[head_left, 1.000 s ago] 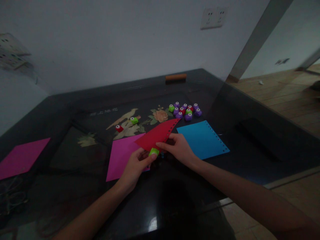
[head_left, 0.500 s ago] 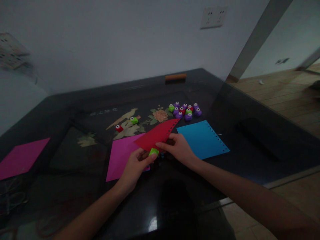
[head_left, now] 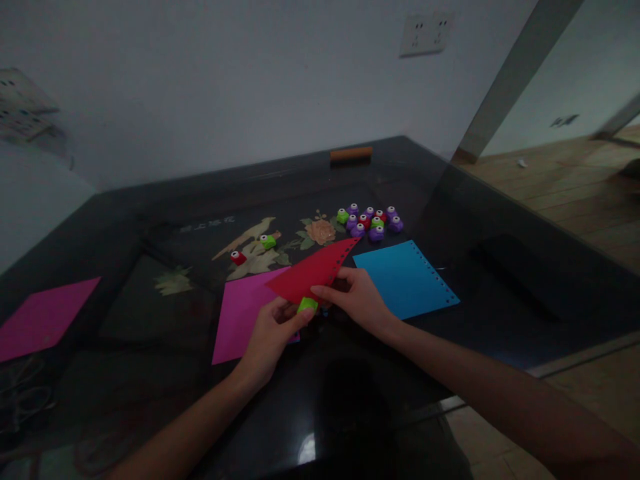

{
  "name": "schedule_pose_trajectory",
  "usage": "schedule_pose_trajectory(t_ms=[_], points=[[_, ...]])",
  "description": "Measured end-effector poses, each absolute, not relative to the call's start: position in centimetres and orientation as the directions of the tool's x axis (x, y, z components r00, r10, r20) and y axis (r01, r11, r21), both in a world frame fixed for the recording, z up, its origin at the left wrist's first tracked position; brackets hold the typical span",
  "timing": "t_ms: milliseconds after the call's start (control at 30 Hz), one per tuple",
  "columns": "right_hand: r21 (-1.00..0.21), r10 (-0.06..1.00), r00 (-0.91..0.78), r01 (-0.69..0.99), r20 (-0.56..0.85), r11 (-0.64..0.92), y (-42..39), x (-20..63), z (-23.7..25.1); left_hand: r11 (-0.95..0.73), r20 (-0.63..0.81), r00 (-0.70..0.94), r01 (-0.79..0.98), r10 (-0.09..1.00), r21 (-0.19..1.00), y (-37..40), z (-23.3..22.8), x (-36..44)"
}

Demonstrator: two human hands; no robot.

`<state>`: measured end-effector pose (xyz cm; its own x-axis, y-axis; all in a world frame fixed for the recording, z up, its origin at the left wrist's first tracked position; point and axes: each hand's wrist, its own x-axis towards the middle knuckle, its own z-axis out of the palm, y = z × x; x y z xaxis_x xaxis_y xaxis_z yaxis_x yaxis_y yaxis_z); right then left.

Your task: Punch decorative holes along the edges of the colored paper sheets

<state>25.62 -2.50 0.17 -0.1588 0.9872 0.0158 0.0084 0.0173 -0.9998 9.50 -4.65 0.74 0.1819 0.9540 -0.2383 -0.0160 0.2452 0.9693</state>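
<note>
Two hands meet at the near middle of the table. Left hand (head_left: 273, 333) pinches a small green punch (head_left: 307, 305) between thumb and fingers, closed on it. Right hand (head_left: 356, 297) grips the near edge of a red sheet (head_left: 313, 272), fingers folded over the paper; the sheet is lifted and tilted, its far corner pointing away to the right, with a row of holes along its right edge. Punch sits at the sheet's near edge, touching it.

Judged step: punching along the red sheet's edge. Next move calls for seating the edge squarely in the punch slot, then a firm squeeze from the left thumb while the right hand steadies the paper.

Under the hands lies a magenta sheet (head_left: 243, 310). Just right, a blue sheet (head_left: 405, 279) with holes along its right edge. Further off, a cluster of punches (head_left: 369, 221), purple, red and green; two loose punches (head_left: 253, 249) to the left. Another magenta sheet (head_left: 43, 317) lies far left on the dark table (head_left: 500, 293).
</note>
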Motion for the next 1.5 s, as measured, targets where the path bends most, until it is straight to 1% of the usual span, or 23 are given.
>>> schedule_pose_trajectory(t_ms=[300,433,633,933,1100,1233,1367,1500], points=[[-0.998,0.991,-0.134,0.051,0.020,0.027,-2.5,25.6,0.2,0.215,-0.208,0.168,-0.023,0.964,0.976,-4.5,0.2,9.5],[-0.999,0.992,-0.128,0.031,0.016,0.020,-2.6,25.6,0.6,0.187,-0.182,0.149,-0.019,0.972,0.982,-4.5,0.4,9.7],[-0.998,0.991,-0.124,0.041,0.043,0.049,-2.3,25.7,0.4,0.152,-0.148,0.167,-0.012,0.975,0.988,-4.3,0.3,9.7],[-0.997,0.987,-0.145,0.041,0.064,0.070,-2.2,25.8,0.3,0.150,-0.153,0.176,0.028,0.973,0.988,-4.1,0.2,9.6],[-0.999,0.986,-0.162,0.004,0.043,0.044,-2.1,25.8,0.0,0.169,-0.171,0.170,0.028,0.970,0.985,-3.9,-0.1,9.6],[-0.999,0.991,-0.133,0.032,0.011,0.016,-1.8,25.9,-0.5,0.190,-0.193,0.176,0.034,0.965,0.981,-3.8,-0.5,9.7],[-1.000,0.991,-0.134,-0.022,-0.002,-0.005,-1.6,26.0,-0.7,0.185,-0.187,0.184,0.026,0.965,0.982,-3.7,-0.5,9.8],[-0.998,0.993,-0.115,-0.061,0.001,-0.006,-1.4,26.0,-0.7,0.175,-0.193,0.191,0.109,0.962,0.979,-3.7,-0.4,9.7]])
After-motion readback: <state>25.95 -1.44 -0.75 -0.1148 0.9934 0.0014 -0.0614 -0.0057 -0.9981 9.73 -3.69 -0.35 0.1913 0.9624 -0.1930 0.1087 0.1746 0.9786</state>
